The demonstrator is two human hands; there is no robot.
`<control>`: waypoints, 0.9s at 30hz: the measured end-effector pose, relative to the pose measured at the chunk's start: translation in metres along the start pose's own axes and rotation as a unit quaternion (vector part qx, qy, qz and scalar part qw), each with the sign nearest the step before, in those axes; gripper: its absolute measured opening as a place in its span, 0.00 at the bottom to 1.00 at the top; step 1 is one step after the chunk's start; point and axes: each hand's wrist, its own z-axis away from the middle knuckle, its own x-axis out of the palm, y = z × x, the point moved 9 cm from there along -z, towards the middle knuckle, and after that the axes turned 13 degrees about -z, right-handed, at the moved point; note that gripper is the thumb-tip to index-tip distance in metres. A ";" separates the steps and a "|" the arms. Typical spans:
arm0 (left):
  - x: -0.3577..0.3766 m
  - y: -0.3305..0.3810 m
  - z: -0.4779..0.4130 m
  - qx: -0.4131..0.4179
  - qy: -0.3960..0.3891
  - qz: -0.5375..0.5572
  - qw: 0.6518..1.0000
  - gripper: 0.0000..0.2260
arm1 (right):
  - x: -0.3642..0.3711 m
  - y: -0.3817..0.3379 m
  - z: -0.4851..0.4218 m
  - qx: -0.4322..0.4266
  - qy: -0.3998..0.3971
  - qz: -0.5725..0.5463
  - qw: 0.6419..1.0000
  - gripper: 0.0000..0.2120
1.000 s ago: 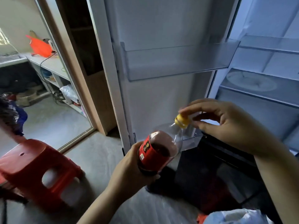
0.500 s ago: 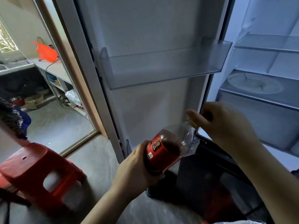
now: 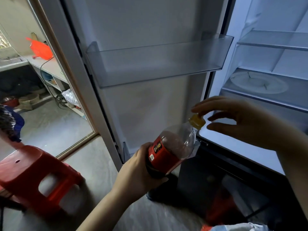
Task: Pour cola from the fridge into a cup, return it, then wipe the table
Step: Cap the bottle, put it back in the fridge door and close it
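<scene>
Right hand (image 3: 241, 124) fingers (image 3: 208, 104) are slack and loosely spread about the yellow cap (image 3: 197, 122): index tip at the cap's top, contact uncertain, thumb and the rest just beside it, nothing gripped. Left hand (image 3: 141, 172) fingers are wrapped firmly round the lower, red-labelled body of the cola bottle (image 3: 170, 147), tilted with neck up and to the right. Bottle is held before the open fridge door (image 3: 150, 105), below its clear door shelf (image 3: 158, 64); red stool (image 3: 33, 172) on the floor at left

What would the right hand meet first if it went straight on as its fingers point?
Probably the yellow cap on the cola bottle, just ahead of the right hand; depth is unclear.
</scene>
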 end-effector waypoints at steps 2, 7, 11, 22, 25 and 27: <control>0.000 0.004 -0.001 0.004 0.005 -0.012 1.000 0.38 | -0.002 -0.001 -0.002 0.008 0.005 0.015 1.000 0.17; 0.002 0.011 -0.002 0.001 0.007 -0.021 1.000 0.39 | -0.007 0.001 -0.002 0.028 0.013 0.042 0.999 0.19; -0.001 0.018 -0.001 0.009 0.025 -0.032 0.999 0.39 | -0.012 0.005 0.000 0.071 0.055 0.074 0.993 0.18; -0.005 0.014 0.006 -0.009 0.038 -0.041 0.998 0.37 | -0.001 0.000 -0.001 0.016 0.150 0.280 0.948 0.24; 0.003 0.008 0.008 -0.005 0.005 0.005 1.000 0.37 | 0.004 -0.017 0.002 -0.144 0.100 0.264 0.948 0.25; 0.009 0.008 0.009 0.006 -0.015 0.007 1.000 0.38 | 0.008 -0.020 0.006 -0.242 0.055 0.303 0.920 0.24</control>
